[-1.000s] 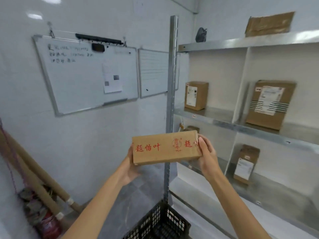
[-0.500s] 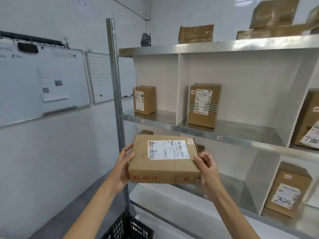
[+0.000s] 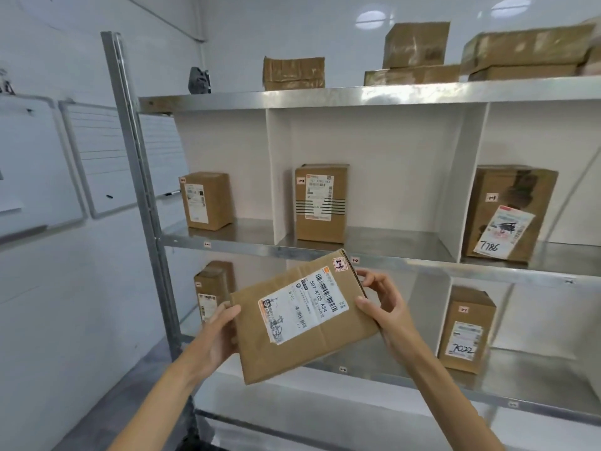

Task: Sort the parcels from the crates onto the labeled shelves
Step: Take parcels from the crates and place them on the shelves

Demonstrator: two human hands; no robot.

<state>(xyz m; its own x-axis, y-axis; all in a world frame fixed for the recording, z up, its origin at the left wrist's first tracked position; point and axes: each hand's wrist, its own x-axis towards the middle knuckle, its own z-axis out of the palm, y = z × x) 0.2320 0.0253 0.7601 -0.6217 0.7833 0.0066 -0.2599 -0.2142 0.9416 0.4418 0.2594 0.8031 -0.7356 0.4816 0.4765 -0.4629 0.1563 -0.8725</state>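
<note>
I hold a flat brown cardboard parcel (image 3: 328, 336) in both hands in front of the metal shelving. Its top face is turned toward me, tilted up at the right. It carries a white shipping label and a small handwritten tag at its upper right corner. My left hand (image 3: 218, 336) grips its left edge. My right hand (image 3: 385, 307) holds its right edge, fingers behind the box. The parcel hangs in front of the middle shelf edge (image 3: 422, 263), which bears small number tags.
Upright brown parcels stand in the white-divided bays: three on the middle shelf (image 3: 205, 200) (image 3: 320, 203) (image 3: 509, 213) and two on the lower shelf (image 3: 213, 288) (image 3: 466, 330). Several boxes lie on the top shelf (image 3: 416, 47). Whiteboards (image 3: 97, 157) hang on the left wall beside the steel upright (image 3: 136, 177).
My view has swung right onto the shelves. The parcel was tipped so its labelled top faces me, then rotated with its right end raised. The black crate has dropped out of sight.
</note>
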